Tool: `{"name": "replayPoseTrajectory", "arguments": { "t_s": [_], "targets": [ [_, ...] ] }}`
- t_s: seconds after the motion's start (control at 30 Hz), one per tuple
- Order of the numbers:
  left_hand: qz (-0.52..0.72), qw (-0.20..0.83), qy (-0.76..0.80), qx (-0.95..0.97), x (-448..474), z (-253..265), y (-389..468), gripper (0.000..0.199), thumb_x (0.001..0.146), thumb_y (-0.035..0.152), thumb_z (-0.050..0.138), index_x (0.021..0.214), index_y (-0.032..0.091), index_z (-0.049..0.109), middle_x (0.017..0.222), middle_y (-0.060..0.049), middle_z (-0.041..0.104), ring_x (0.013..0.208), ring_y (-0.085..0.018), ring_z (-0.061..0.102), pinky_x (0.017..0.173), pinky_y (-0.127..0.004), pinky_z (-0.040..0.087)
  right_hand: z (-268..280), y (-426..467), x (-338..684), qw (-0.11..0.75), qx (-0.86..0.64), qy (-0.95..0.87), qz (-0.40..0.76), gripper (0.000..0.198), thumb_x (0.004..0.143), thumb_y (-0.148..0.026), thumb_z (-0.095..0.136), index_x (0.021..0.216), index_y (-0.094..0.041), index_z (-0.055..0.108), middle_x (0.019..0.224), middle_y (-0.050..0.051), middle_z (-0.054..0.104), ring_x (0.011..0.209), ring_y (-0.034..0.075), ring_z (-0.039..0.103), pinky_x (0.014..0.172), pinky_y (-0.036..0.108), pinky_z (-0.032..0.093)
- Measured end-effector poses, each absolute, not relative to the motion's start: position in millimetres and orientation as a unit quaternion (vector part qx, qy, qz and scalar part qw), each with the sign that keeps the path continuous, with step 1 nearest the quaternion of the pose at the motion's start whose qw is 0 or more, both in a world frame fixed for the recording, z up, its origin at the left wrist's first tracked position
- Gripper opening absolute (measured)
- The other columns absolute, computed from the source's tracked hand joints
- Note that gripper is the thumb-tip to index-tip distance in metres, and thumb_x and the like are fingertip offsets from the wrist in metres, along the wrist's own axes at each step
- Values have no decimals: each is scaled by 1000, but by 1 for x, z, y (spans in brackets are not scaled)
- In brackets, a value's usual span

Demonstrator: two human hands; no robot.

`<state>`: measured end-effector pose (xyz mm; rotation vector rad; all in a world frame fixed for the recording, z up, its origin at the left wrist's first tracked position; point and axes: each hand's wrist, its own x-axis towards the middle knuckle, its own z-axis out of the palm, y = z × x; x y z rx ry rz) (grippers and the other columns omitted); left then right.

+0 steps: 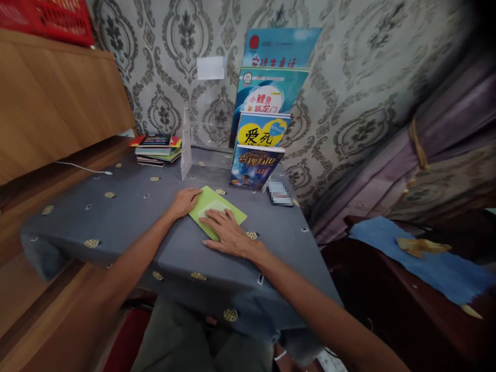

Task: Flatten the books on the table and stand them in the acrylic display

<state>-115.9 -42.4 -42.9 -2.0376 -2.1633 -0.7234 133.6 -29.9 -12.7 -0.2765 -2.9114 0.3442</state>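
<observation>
Green booklet [217,209] lies flat on the grey tablecloth [127,217], well right of the book stack [157,149]. Left hand [185,200] curls loosely on its left edge, steadying it. Right hand [228,233], fingers spread flat, presses its near corner; the tiered book rack [263,129] stands just behind.

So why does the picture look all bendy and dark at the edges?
In the head view the wide lens curves the wooden headboard and the table, the top right corner fades to black, the curtain is smeared, and one small patch by the books is pixelated; the green booklet under both hands stays sharp.
</observation>
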Motion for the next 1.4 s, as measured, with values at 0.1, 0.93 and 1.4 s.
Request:
{"name": "replayPoseTrajectory", "arguments": {
  "t_s": [0.1, 0.93, 1.4],
  "targets": [
    [-239, 46, -702, -669, -119, -44, -41, 40, 95, 22, 43, 126, 23, 68, 122, -4, 73, 113, -22, 64, 107, -39, 47, -7, -26, 137, 78, -120, -981, 129, 59, 95, -47, 58, 147, -22, 46, 154, 16, 45, 146, 33, 33, 118, 66, 15],
    [-287, 67, -698, -653, -115, -35, -52, 35, 92, 36, 45, 81, 19, 74, 81, -5, 68, 76, -19, 58, 74, -30, 45, -14, 43, 161, 35, -244, -942, 229, 66, 96, -58, 50, 151, -22, 44, 166, 14, 27, 156, 30, 14, 124, 53, 15],
    [-275, 50, -709, -647, -111, -25, -59, 36, 91, 36, 43, 85, 19, 74, 80, -4, 68, 73, -18, 59, 74, -30, 47, -1, 30, 165, 6, -312, -930, 193, 86, 90, -75, 46, 156, -20, 35, 165, 21, 25, 154, 39, 13, 122, 57, 15]
  ]
}}
